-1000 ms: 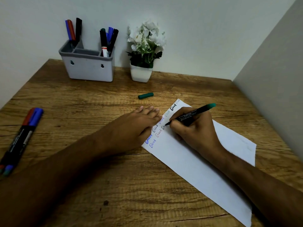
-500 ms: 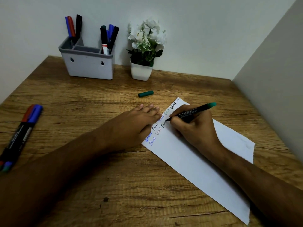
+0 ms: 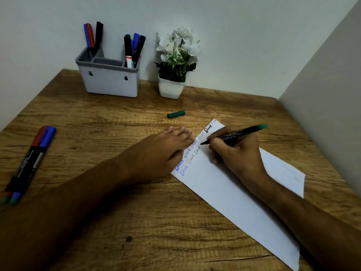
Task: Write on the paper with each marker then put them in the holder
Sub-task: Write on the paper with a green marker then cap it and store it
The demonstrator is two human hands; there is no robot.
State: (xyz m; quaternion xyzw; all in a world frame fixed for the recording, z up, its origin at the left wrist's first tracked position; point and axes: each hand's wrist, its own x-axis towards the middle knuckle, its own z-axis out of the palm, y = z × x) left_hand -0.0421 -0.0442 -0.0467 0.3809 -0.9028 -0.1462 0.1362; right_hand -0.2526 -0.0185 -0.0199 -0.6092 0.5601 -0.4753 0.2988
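My right hand (image 3: 237,153) pinches the black green-ended marker (image 3: 233,134), tip on the white paper sheet (image 3: 224,190) toward the wooden table's (image 3: 117,222) right edge; my left hand (image 3: 162,151) lies flat, fingers straight, on the sheet's edge.

White paper (image 3: 234,192) flat on desk, angled, two rows of scrawled words near its far left edge. Uncapped black marker with green end (image 3: 234,133) tilted, tip at the paper, possibly just off it. Green cap (image 3: 176,114) loose beyond. Two capped markers (image 3: 29,163) lying far left. Grey holder (image 3: 109,81) at back wall, six or so markers upright in its end compartments.
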